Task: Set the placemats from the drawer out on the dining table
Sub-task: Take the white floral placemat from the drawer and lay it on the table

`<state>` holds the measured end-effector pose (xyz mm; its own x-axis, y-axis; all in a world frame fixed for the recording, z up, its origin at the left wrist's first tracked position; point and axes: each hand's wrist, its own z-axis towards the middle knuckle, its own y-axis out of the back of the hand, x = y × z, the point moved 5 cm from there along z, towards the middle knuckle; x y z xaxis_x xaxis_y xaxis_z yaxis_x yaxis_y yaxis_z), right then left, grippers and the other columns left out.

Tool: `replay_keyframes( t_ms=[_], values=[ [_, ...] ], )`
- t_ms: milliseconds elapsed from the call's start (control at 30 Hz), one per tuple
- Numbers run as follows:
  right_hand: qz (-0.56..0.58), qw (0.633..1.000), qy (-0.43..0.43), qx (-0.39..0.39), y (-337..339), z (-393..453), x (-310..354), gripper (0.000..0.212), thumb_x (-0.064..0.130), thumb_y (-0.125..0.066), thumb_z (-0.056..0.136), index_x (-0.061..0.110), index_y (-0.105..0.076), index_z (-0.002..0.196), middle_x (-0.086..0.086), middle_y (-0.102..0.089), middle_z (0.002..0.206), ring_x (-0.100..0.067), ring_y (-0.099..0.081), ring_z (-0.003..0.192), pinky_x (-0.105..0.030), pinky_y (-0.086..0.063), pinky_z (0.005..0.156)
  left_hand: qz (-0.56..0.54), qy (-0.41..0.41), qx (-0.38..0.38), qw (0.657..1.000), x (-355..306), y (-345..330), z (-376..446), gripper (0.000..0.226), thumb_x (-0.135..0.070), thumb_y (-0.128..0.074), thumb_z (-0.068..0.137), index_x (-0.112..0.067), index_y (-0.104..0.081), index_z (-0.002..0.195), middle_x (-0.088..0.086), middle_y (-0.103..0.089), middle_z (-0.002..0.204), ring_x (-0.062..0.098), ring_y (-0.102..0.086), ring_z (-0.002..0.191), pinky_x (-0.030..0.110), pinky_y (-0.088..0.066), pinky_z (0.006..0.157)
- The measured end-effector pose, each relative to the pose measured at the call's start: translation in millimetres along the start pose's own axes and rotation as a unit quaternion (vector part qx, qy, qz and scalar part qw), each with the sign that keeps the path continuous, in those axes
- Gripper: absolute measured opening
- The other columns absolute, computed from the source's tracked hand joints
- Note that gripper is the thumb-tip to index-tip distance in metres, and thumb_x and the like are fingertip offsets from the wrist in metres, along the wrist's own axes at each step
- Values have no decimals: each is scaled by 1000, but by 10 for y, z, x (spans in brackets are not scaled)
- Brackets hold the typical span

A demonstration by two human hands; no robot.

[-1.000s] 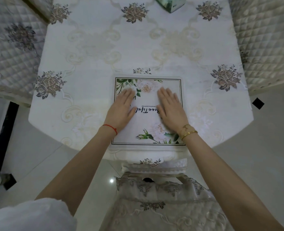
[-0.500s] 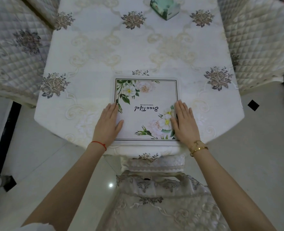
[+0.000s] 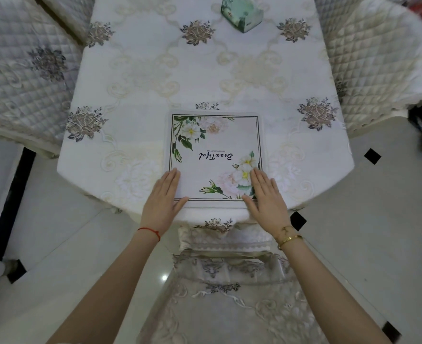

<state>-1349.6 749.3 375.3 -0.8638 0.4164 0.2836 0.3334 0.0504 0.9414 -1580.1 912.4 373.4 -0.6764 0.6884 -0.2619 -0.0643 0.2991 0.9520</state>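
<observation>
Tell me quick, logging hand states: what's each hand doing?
Left hand: open, flat on the placemat corner, holding nothing.
Right hand: open, flat, holding nothing.

Dim, even indoor light, sharp at centre and bent at the edges

Soft light, source unclear, gives a bluish-grey cast to the tablecloth (image 3: 205,78), with almost no hard shadows. A small glare spot (image 3: 164,277) shines on the glossy floor (image 3: 353,244). Wide-angle distortion bows the table edges and stretches the chairs (image 3: 378,58) at the corners. The mat (image 3: 215,155) print reads crisply; the far top right corner is blurred.
</observation>
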Motion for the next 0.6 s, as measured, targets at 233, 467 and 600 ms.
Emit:
replay_keyframes(
  t_ms=[233,467,600],
  values=[
    [23,999,-15,-19,177,-69,-217,62,41,-25,101,14,-7,153,-1,-4,161,-11,4,148,-35,0,121,-8,-6,-18,1000,113,135,-24,73,-55,-25,93,-6,-25,148,8,-26,155,22,-19,145,35,-12,120],
    [46,998,49,3,237,730,248,60,34,-35,102,10,-13,152,-5,-7,160,-18,0,148,-36,0,121,-46,-44,-5,998,-247,143,593,65,-38,-40,99,-8,-16,151,9,-14,159,23,-8,148,34,-7,121],
    [30,997,60,30,122,929,309,63,41,-31,101,12,-9,153,-4,-4,161,-18,1,148,-38,-2,121,-43,-39,2,998,-239,106,745,66,-43,-36,99,-10,-14,151,7,-13,160,20,-7,148,33,-6,121]
  ],
)
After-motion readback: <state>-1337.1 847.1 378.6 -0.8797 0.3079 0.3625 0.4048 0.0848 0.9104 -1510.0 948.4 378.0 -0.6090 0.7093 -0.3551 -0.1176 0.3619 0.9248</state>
